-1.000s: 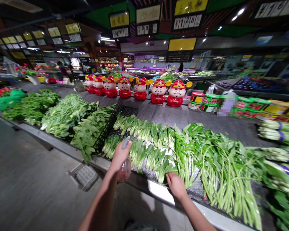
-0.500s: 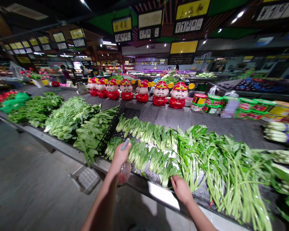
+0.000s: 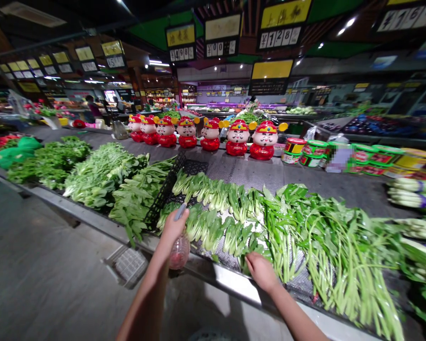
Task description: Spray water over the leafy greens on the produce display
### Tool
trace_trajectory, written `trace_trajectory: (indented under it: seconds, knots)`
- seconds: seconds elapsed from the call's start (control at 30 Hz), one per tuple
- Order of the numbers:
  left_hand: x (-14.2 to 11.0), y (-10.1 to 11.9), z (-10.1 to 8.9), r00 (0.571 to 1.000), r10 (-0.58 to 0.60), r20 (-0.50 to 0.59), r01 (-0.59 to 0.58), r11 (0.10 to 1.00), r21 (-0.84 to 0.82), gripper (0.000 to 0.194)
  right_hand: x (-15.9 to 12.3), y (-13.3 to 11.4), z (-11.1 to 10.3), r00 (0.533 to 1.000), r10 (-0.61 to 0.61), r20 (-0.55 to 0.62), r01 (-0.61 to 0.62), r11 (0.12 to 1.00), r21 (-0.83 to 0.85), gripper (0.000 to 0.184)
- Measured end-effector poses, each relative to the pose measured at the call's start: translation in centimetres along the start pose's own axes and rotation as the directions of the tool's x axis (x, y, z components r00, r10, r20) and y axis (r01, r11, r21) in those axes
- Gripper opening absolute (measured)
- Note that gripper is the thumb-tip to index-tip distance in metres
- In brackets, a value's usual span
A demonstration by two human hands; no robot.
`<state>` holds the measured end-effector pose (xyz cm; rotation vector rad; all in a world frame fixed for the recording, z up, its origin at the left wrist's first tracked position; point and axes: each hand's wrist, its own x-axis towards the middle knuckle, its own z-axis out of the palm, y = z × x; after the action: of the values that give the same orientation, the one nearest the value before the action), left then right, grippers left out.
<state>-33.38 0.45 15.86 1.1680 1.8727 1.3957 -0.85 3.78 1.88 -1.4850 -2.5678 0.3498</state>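
Note:
My left hand (image 3: pixel 173 228) is wrapped round the neck of a clear spray bottle (image 3: pixel 180 253), whose grey head sticks up past the thumb. The bottle hangs over the display's front edge. My right hand (image 3: pixel 261 271) is closed at the front end of the nearer row of bok choy (image 3: pixel 208 230), its fingers on a single bok choy (image 3: pixel 257 245) that they partly cover. A second row of bok choy (image 3: pixel 218 192) lies behind. Long-stemmed leafy greens (image 3: pixel 291 237) lie just right of my right hand.
A black plastic crate (image 3: pixel 163 196) divides off leafy greens (image 3: pixel 99 173) on the left. Red figurines (image 3: pixel 187 132) and stacked tubs (image 3: pixel 314 150) line the back. A metal rim (image 3: pixel 234 284) edges the display. Below it on the floor sits a light crate (image 3: pixel 126 265). Price signs hang overhead.
My right hand has moved slightly left and up, now covering the base of the front bok choy. My left hand and the spray bottle have shifted a little left, the bottle's head tilting more.

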Motion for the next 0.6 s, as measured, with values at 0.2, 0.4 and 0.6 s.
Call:
trace_trajectory:
  seconds: [0.2,0.4,0.6]
  knots:
    - [0.5,-0.6,-0.8,1.000,-0.023,-0.005,0.023,1.000,-0.021,0.042,3.3,-6.7,-0.3,0.971,-0.240,0.014,0.240,0.970,-0.034,0.037]
    - [1.1,0.0,-1.8,0.995,-0.105,0.004,0.105,0.994,-0.025,0.037,5.1,-9.5,1.5,0.945,-0.328,-0.001,0.328,0.944,-0.032,0.037]
    - [1.9,-0.7,-2.6,0.987,-0.159,0.025,0.159,0.987,0.001,0.036,4.9,-8.9,3.1,0.971,-0.237,-0.021,0.237,0.971,0.014,0.039]
